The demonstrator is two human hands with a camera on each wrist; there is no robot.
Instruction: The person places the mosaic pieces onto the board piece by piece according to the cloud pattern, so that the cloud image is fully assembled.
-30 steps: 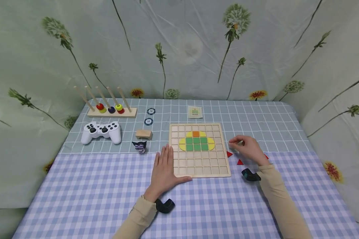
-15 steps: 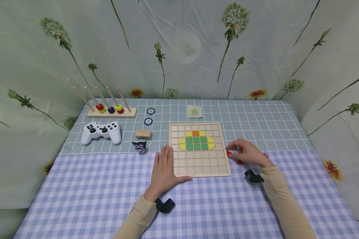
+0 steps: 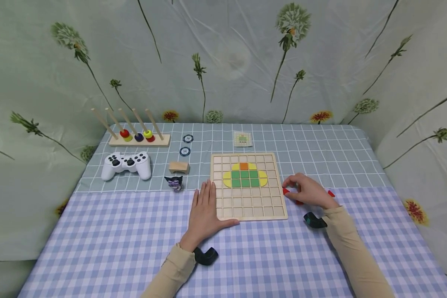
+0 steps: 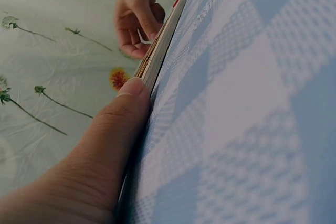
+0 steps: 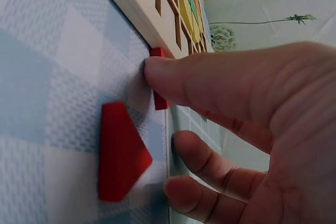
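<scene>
A square wooden grid board (image 3: 242,207) lies on the cloth, with green, yellow and orange pieces set in its upper middle cells. My left hand (image 3: 205,211) lies flat with straight fingers along the board's left edge, its thumb on the near edge. At the board's right edge, my right hand (image 3: 307,191) pinches a red triangle piece (image 5: 159,95) between thumb and index finger; the index tip is mostly hidden. A second red triangle (image 5: 121,153) lies on the cloth below that hand. Another red piece (image 3: 331,193) shows beyond the wrist.
Behind the board lies a small pattern card (image 3: 243,139). To the left are a white game controller (image 3: 126,164), a peg stand (image 3: 139,141) with coloured beads, a wooden block (image 3: 179,167), a small figurine (image 3: 174,183) and two dark chips (image 3: 185,151).
My right hand has come down and left onto the red triangle beside the board, and its thumb and index finger have closed on it. The left hand has stayed in place.
</scene>
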